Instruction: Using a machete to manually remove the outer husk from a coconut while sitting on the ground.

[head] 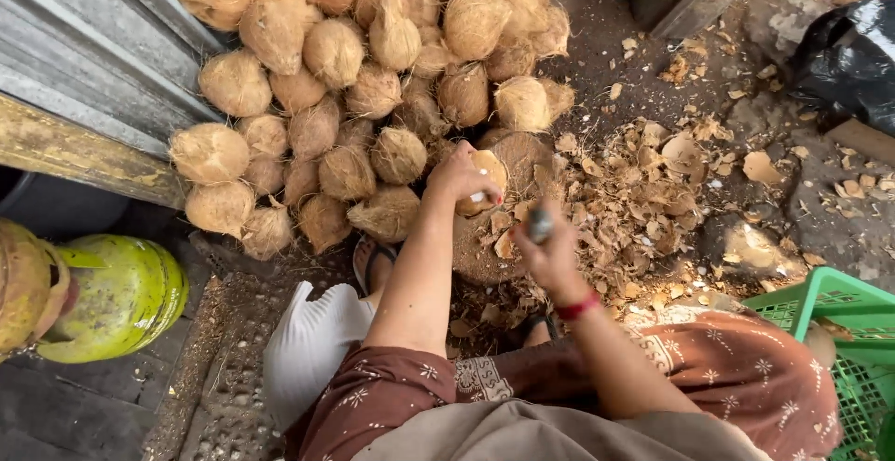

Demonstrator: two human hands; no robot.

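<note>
Fingers of left hand [459, 174] clamp a coconut [483, 181] against the wood block [522, 158], steadying it. Right hand [550, 251] is clenched round a dark tool handle [539, 223], poised just beside the nut. Beyond the fingers: coconut pile [364, 69], crowding. Rightward: husk chips [643, 200], open ground; green crate [830, 312] near the wrist.

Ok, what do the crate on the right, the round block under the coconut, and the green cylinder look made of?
Crate: moulded plastic, going by its bright green, even lattice. Block: apparently wood, a worn brown cut stump face. Cylinder: probably painted metal, glossy yellow-green with rusty patches. The left hand steadies the coconut on the block.
</note>
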